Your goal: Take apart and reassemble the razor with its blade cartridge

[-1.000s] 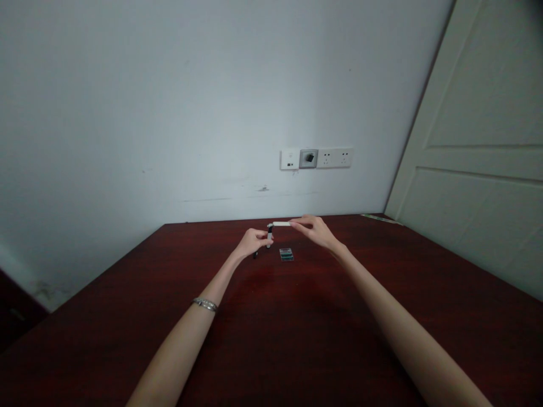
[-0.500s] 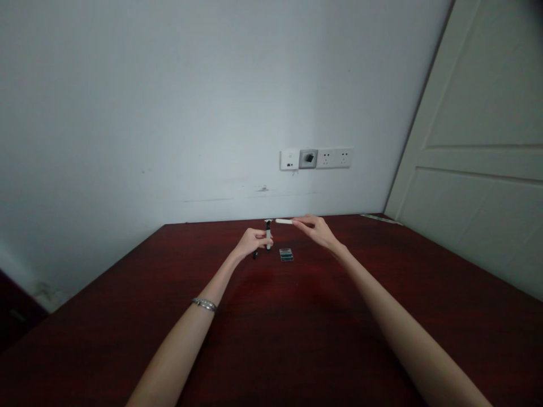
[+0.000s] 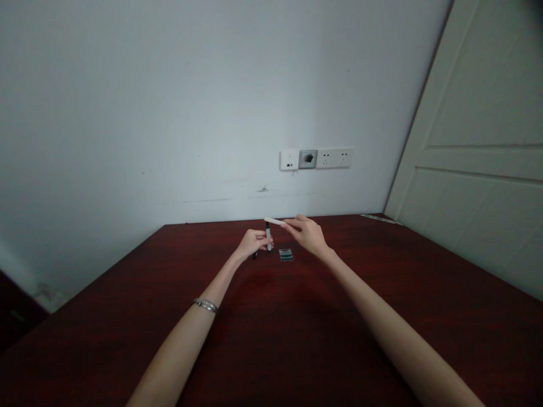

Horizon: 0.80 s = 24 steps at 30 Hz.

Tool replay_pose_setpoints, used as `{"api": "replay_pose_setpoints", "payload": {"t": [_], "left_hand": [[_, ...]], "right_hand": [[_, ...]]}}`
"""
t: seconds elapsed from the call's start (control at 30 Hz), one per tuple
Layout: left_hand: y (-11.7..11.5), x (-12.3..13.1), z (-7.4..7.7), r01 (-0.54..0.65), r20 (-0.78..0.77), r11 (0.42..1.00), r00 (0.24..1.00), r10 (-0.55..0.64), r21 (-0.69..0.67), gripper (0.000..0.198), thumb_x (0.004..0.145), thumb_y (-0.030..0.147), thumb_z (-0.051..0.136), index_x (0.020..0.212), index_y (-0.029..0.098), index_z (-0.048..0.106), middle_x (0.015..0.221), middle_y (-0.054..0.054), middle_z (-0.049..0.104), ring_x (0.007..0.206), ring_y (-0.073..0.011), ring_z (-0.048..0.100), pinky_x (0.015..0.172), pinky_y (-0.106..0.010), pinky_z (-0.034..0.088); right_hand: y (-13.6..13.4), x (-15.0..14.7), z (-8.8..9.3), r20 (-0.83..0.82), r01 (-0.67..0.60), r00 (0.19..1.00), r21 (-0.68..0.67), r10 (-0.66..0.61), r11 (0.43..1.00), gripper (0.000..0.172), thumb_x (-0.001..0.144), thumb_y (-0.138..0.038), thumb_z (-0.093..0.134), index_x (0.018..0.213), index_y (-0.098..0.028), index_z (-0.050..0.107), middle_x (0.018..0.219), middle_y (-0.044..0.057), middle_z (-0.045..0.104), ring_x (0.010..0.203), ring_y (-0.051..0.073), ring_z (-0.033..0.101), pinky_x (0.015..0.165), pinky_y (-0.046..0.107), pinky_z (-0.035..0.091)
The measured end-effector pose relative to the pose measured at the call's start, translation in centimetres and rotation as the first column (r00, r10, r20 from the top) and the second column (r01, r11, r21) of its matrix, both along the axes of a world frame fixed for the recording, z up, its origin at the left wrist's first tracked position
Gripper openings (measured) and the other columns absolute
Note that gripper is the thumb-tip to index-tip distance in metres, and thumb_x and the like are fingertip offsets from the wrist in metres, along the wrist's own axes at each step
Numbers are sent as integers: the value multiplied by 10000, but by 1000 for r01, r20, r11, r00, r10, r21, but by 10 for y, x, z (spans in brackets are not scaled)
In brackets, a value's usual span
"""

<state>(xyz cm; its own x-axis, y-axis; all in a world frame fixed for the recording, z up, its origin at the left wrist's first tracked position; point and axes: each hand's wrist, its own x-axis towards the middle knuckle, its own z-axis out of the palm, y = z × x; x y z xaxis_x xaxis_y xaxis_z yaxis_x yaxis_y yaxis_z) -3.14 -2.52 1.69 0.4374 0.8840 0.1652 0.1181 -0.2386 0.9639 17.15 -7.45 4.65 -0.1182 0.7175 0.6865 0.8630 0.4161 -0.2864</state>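
My left hand (image 3: pixel 253 244) is closed around the grey and black handle of a razor (image 3: pixel 268 237), held upright with its head at the top. Between the fingertips of my right hand (image 3: pixel 307 233) is a slim white stick (image 3: pixel 274 221), pointing left. Its far end lies over the razor's head and hides it; whether the two touch I cannot tell. A small black object (image 3: pixel 254 255) shows just under my left hand, too small to name. To the right of the razor, a small clear flat case (image 3: pixel 286 255) with dark contents lies on the table.
The dark red wooden table (image 3: pixel 297 339) reaches back to a pale wall (image 3: pixel 190 113) with sockets (image 3: pixel 334 158). A thin flat strip (image 3: pixel 379 219) lies at the back right edge, near a white panelled door (image 3: pixel 479 186).
My right hand has moved left with the white stick, whose end now covers the razor's head. Before, it was beside the head. My left hand and the case have hardly moved.
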Motion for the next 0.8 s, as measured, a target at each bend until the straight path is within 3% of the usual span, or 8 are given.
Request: {"api": "replay_pose_setpoints", "payload": {"t": [0.2, 0.47, 0.8], "left_hand": [[1, -2, -2, -5, -4, 1000, 1000, 5, -20, 238, 652, 289, 724, 751, 83, 660, 707, -95, 695, 645, -158, 658, 598, -247, 519], [-1, -1, -1, 21, -8, 1000, 1000, -21, -17, 244, 632, 287, 741, 741, 84, 662, 706, -100, 695, 644, -168, 660, 618, -273, 528], [-1, -6, 2, 48, 45, 998, 998, -47, -35, 302, 610, 305, 753, 775, 72, 654, 718, -108, 693, 667, -180, 666, 641, -291, 534]], "right_hand": [[7, 18, -10, -63, -9, 998, -45, 6, 999, 406, 855, -559, 423, 1014, -302, 694, 836, 37, 638, 750, 165, 593, 623, 243, 403], [-2, -1, 1, -21, -59, 998, -21, 58, 998, 402, 865, -556, 404, 1043, -326, 681, 832, 27, 642, 727, 147, 590, 603, 230, 389], [5, 22, -3, -82, -8, 997, -10, 7, 1000, 424, 847, -579, 419, 998, -299, 700, 828, 30, 650, 758, 169, 604, 612, 242, 393]]}}
